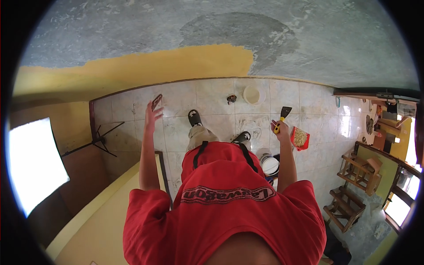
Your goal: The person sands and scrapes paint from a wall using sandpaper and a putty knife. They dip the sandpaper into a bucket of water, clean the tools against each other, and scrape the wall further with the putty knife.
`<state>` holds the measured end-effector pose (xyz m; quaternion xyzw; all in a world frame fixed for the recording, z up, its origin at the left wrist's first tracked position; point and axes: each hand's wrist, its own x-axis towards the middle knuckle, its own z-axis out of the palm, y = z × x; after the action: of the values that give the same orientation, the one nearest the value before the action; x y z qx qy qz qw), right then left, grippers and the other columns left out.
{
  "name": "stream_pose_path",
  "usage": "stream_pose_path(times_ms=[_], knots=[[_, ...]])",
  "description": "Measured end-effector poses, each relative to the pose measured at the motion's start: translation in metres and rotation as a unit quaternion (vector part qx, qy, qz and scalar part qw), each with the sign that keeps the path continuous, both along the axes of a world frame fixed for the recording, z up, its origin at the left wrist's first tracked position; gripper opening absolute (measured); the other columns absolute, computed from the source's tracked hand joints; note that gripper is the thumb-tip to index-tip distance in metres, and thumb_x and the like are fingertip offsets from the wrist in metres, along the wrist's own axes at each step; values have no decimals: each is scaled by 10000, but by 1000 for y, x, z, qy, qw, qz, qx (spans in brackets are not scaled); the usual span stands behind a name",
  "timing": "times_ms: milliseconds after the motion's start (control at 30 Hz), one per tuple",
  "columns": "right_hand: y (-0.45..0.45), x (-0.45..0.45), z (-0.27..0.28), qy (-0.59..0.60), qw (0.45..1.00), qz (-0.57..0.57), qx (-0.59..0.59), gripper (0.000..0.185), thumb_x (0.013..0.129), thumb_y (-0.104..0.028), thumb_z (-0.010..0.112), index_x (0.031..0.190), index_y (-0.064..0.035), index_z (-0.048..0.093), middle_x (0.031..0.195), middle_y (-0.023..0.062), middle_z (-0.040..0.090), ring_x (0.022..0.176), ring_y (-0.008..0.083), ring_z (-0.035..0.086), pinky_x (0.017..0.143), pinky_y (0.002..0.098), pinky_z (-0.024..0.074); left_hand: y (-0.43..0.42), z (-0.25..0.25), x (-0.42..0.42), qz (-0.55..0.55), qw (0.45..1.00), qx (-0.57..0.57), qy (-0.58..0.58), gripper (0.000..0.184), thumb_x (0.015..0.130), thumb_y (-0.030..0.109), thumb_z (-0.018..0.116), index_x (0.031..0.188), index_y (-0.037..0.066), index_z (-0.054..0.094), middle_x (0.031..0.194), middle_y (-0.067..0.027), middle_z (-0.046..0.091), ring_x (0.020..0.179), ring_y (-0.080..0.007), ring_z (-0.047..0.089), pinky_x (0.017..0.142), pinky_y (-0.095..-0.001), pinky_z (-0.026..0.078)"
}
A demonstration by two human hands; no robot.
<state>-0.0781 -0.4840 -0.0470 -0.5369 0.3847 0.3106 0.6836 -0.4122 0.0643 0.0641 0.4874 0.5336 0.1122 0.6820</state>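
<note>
My left hand (153,118) is raised at the left, some fingers spread, with a narrow reddish-brown object (156,102) between its fingers; what it is cannot be made out. My right hand (282,130) is closed round the yellow handle of a scraper (285,112), whose wide dark blade points toward the wall. Just right of this hand, a red dustpan-like tray (300,138) with pale flakes rests on the tiles. Ahead, the wall (221,26) shows bare grey above and yellow paint (176,64) low down.
A white bucket (254,95) and a small dark object (231,99) are near the wall base. Paint containers (270,164) stand beside my right leg. Wooden stools (360,172) are at the right, a black metal stand (99,139) at the left. A low partition (101,207) runs at lower left.
</note>
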Motion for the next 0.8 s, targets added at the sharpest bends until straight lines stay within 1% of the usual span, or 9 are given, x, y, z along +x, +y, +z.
stream_pose_path(times_ms=[33, 133, 233, 400, 433, 600, 667, 767, 800], knots=[[7, -3, 8, -3, 999, 40, 3, 189, 907, -116, 566, 1064, -18, 525, 992, 206, 700, 772, 278, 661, 567, 347, 558, 9, 19, 16, -122, 969, 210, -37, 629, 999, 480, 533, 1504, 108, 480, 1506, -56, 526, 1290, -320, 569, 1096, -513, 414], [33, -7, 4, 33, 997, 49, 47, 91, 896, -120, 544, 950, -70, 489, 926, 178, 681, 634, 191, 576, 475, 293, 462, 29, 135, 89, -321, 665, 674, 33, 692, 916, 354, 671, 1535, 125, 461, 1577, -13, 448, 1472, -308, 381, 1208, -559, 252], [85, -22, 27, 22, 997, 70, 24, 178, 969, -275, 579, 928, -118, 504, 703, 26, 524, 445, 89, 388, 397, 240, 312, 64, 226, 155, -349, 458, 817, 33, 753, 846, 335, 735, 1510, 102, 465, 1586, -15, 425, 1520, -278, 286, 1225, -574, 209], [149, -47, 57, -38, 989, 138, 31, 247, 977, -331, 589, 998, -88, 553, 706, 37, 541, 460, 92, 436, 391, 248, 325, 107, 342, 247, -365, 190, 910, -59, 612, 841, 292, 754, 1382, 67, 579, 1512, -33, 507, 1426, -240, 432, 1203, -490, 295], [159, -52, 70, -58, 982, 176, 27, 247, 980, -325, 587, 1009, -82, 556, 714, 39, 547, 461, 92, 438, 395, 249, 331, 102, 371, 256, -388, 138, 911, -28, 786, 810, 387, 774, 1497, 139, 484, 1588, -63, 437, 1504, -332, 339, 1217, -679, 167], [180, -66, 110, -165, 926, 339, 2, 258, 996, -285, 576, 1061, -35, 580, 807, 75, 643, 500, 129, 549, 426, 272, 422, 96, 449, 293, -264, 2, 965, -2, 924, 745, 305, 832, 1559, 211, 405, 1649, -41, 334, 1556, -280, 223, 1259, -630, 128], [169, -53, 99, -181, 894, 408, -27, 260, 985, -269, 572, 1084, -31, 605, 892, 99, 696, 574, 162, 652, 466, 295, 496, 106, 477, 299, -217, -50, 962, 157, 903, 785, 327, 812, 1573, 242, 381, 1668, -45, 294, 1556, -295, 218, 1264, -608, 135], [165, -21, 98, -262, 798, 523, -145, 286, 914, -232, 576, 1005, 40, 584, 831, 162, 709, 575, 202, 687, 518, 372, 564, 137, 480, 313, -243, -3, 957, 156, 898, 785, 325, 811, 1570, 240, 383, 1663, -46, 298, 1552, -295, 223, 1261, -606, 138], [164, -5, 89, -294, 757, 553, -186, 304, 901, -250, 586, 996, 38, 594, 849, 212, 712, 660, 313, 717, 608, 429, 584, 143, 467, 312, -260, 31, 954, 144, 896, 785, 324, 811, 1569, 239, 384, 1661, -47, 299, 1550, -295, 225, 1260, -605, 140]])
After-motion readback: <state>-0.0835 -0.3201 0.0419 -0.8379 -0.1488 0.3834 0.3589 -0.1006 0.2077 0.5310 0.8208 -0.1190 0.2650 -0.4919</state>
